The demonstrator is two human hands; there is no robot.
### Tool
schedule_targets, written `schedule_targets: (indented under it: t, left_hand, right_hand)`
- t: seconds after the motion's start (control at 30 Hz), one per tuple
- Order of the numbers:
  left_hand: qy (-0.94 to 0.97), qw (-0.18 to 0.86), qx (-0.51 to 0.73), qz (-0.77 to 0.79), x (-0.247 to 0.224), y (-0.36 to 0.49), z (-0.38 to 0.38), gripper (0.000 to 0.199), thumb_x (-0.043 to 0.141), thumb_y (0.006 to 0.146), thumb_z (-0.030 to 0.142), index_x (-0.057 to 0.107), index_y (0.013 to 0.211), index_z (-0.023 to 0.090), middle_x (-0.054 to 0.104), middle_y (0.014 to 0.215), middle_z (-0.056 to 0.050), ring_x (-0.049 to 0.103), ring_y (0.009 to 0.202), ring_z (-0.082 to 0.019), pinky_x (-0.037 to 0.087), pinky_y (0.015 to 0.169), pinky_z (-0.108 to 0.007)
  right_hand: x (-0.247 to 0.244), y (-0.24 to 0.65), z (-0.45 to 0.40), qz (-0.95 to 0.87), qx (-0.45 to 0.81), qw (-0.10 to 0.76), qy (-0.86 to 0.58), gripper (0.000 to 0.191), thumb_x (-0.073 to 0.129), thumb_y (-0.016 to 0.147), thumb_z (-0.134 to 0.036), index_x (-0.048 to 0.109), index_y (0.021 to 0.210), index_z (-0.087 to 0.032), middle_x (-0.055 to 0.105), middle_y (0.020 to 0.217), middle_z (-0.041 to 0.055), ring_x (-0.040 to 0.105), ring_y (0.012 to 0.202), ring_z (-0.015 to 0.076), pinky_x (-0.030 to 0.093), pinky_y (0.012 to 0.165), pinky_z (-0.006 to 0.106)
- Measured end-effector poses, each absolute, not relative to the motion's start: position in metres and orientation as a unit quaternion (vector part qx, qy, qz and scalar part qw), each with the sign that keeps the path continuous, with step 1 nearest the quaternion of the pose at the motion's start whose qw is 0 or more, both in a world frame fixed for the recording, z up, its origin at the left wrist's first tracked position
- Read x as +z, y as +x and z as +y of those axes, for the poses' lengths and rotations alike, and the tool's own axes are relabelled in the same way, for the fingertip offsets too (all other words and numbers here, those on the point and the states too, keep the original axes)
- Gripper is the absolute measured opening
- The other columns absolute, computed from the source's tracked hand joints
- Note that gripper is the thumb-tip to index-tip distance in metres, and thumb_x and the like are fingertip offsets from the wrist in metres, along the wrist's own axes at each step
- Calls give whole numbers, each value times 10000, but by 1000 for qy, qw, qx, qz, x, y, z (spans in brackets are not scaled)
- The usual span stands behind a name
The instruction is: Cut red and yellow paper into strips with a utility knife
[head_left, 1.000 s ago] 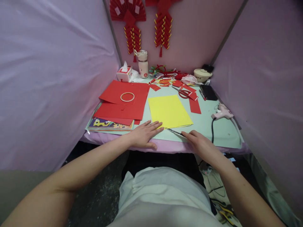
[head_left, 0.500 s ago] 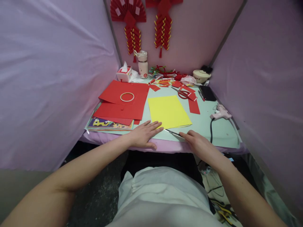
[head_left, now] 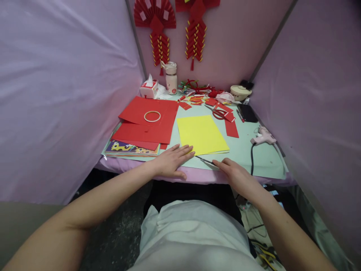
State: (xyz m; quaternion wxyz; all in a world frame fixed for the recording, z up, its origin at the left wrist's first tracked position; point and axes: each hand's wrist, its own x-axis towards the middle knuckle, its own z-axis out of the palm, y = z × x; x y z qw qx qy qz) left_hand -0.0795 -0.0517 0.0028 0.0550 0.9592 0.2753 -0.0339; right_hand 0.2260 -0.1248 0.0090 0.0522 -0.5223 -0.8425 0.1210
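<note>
A yellow sheet of paper [head_left: 201,133], apparently folded, lies at the middle of the table; its near edge is slightly lifted at the right. Flat over its near left corner, with fingers stretched out, rests my left hand [head_left: 175,162]. My right hand [head_left: 232,171] is closed around a slim craft knife [head_left: 204,160] just off the near edge. The knife's thin shiny end points left and reaches close to my left fingertips. Most of its handle is hidden in the hand.
Red paper sheets [head_left: 143,131] lie at the left with a white ring [head_left: 152,116] on top. Behind the yellow paper are red-handled scissors [head_left: 218,113] and red scraps [head_left: 231,128]. A corded glue gun [head_left: 263,135] and a dark phone [head_left: 247,113] lie at the right.
The knife and my right fingertips have shifted slightly to the left along the paper's near edge. My left hand stays in place. The whole view has tilted a little.
</note>
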Motion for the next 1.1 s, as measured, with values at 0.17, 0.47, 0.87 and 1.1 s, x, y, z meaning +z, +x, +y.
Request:
schedule_targets:
  t: [0.17, 0.47, 0.87, 1.1]
  left_hand:
    - [957, 54, -48, 283, 6, -87, -56, 960, 428, 876, 770, 198, 1588, 168, 147, 1651, -153, 124, 1535, -287, 37, 1224, -467]
    - [956, 52, -43, 285, 4, -87, -57, 966, 426, 867, 783, 181, 1592, 193, 146, 1651, -152, 132, 1534, -280, 35, 1222, -460]
    - [955, 49, -47, 288, 3, -88, -58, 967, 407, 873, 786, 175, 1593, 183, 129, 1655, -136, 114, 1538, -270, 20, 1223, -451]
    - [956, 51, -47, 286, 5, -88, -58, 962, 397, 876, 788, 180, 1592, 183, 132, 1654, -143, 119, 1536, -275, 30, 1223, -464]
  right_hand:
    - [5, 228, -126, -845, 124, 66, -515, 646, 333, 873, 6, 459, 1462, -228, 561, 1023, 83, 581, 875, 188, 422, 751, 262]
    - [12, 210, -118, -846, 116, 33, -520, 613, 358, 884, -11, 454, 1461, -194, 559, 1002, 96, 553, 850, 199, 403, 727, 274]
    - [17, 206, -126, -844, 106, 16, -526, 700, 383, 809, 49, 465, 1458, -199, 553, 1007, 85, 551, 842, 185, 370, 706, 264]
    - [18, 199, -128, -847, 109, 31, -519, 675, 370, 816, 53, 495, 1434, -189, 564, 991, 83, 551, 817, 179, 380, 709, 263]
